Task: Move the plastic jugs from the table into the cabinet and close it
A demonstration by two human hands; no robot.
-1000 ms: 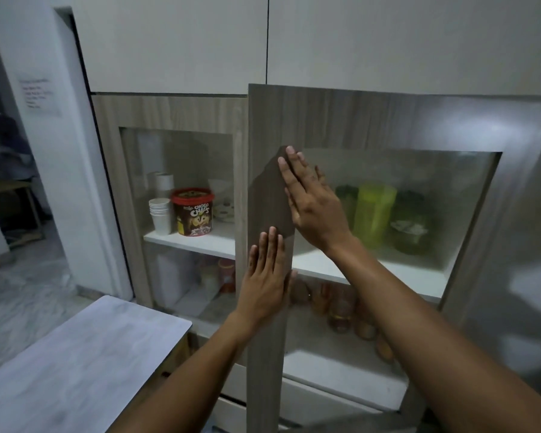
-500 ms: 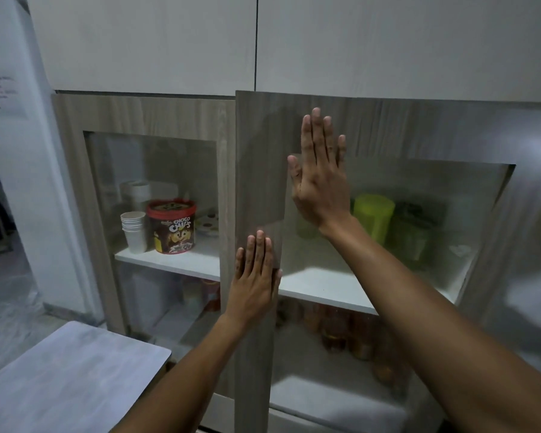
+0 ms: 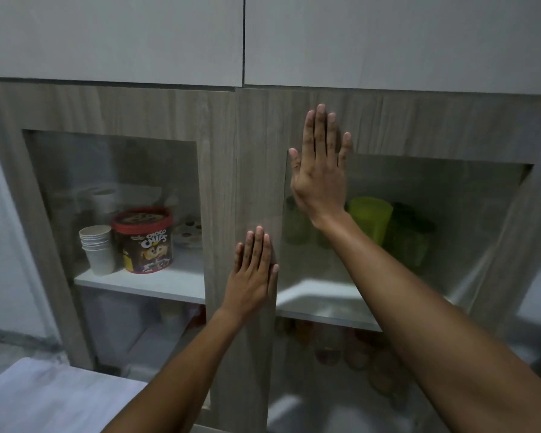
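Observation:
The right cabinet door (image 3: 419,126), wood-framed with a glass pane, lies nearly flush with the left door (image 3: 113,107). My right hand (image 3: 320,170) is pressed flat against its upper left corner, fingers spread and pointing up. Lower down, my left hand (image 3: 253,273) rests flat on the door's left stile. Behind the glass, green plastic jugs (image 3: 370,220) stand on the white shelf (image 3: 325,310), blurred by reflections. Neither hand holds anything.
Behind the left door's glass stand a red Choco Chips tub (image 3: 146,242) and a stack of paper cups (image 3: 97,248). Jars sit on the lower shelf (image 3: 353,354). White upper cabinets (image 3: 138,35) hang above. A pale table corner (image 3: 53,401) is at bottom left.
The right door has swung from ajar to almost flush with the left door. My right hand slid up to the door's upper frame; my left hand stayed on the stile. The view moved closer.

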